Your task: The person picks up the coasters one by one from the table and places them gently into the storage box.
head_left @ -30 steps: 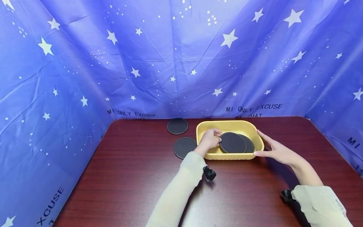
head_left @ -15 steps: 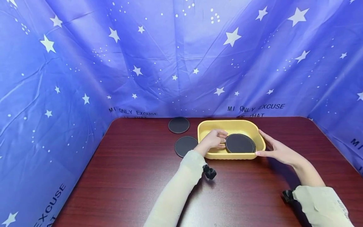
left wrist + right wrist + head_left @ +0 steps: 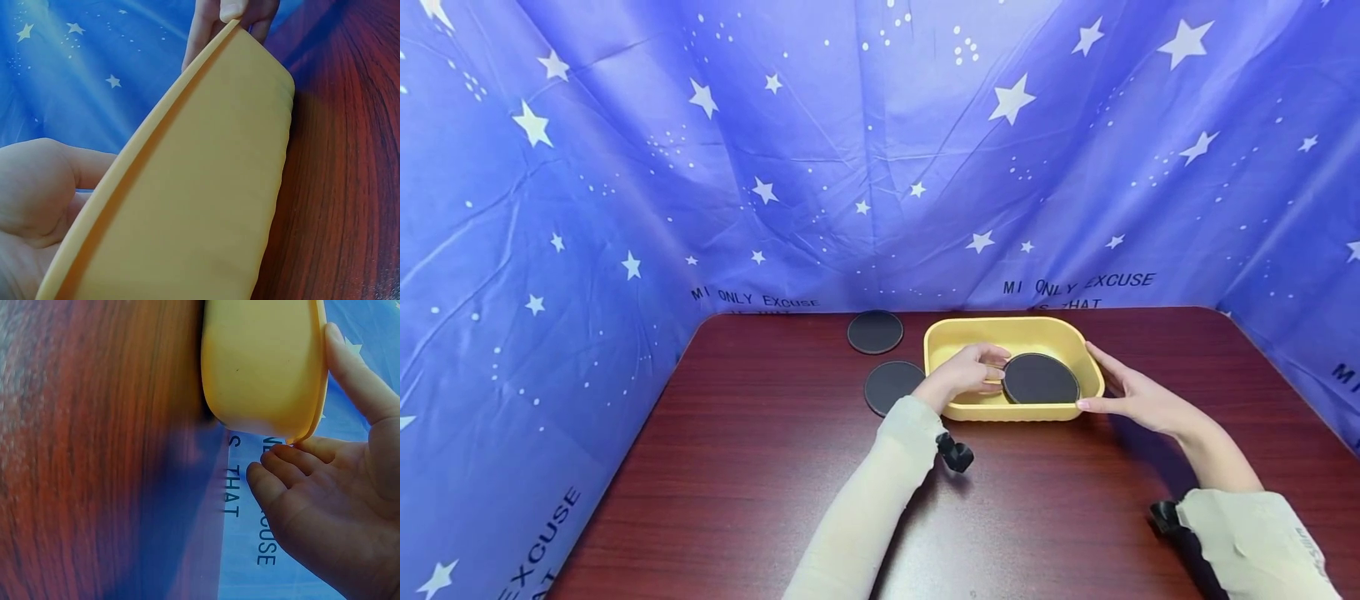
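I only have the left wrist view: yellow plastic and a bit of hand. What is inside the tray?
Observer: A dark round pad lies flat inside the yellow tray, toward its right end.
Operator: What is the left hand doing in there?
Observer: The left hand reaches over the rim, its fingertips at the pad's left edge.
Operator: And the right hand?
Observer: The right hand rests with straight fingers against the tray's right end.
Operator: Any pads outside?
Observer: Two: a near pad beside the tray's left side, and a far pad near the blue star cloth.
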`<act>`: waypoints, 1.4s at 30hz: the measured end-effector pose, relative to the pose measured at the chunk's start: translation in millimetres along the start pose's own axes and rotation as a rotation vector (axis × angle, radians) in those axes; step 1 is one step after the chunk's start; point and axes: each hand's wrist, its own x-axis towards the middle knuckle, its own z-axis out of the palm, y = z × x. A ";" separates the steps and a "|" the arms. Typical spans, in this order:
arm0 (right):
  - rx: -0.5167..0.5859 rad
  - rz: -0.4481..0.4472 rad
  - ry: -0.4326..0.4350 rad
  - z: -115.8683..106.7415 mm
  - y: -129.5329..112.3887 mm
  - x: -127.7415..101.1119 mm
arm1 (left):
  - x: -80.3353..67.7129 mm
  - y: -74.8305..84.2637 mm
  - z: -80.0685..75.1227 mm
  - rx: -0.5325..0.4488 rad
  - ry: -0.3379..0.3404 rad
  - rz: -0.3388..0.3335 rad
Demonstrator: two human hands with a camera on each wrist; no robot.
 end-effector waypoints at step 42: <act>-0.008 0.034 -0.027 -1.7 -4.7 1.0 | -81.2 1.4 -111.8 0.207 0.030 0.462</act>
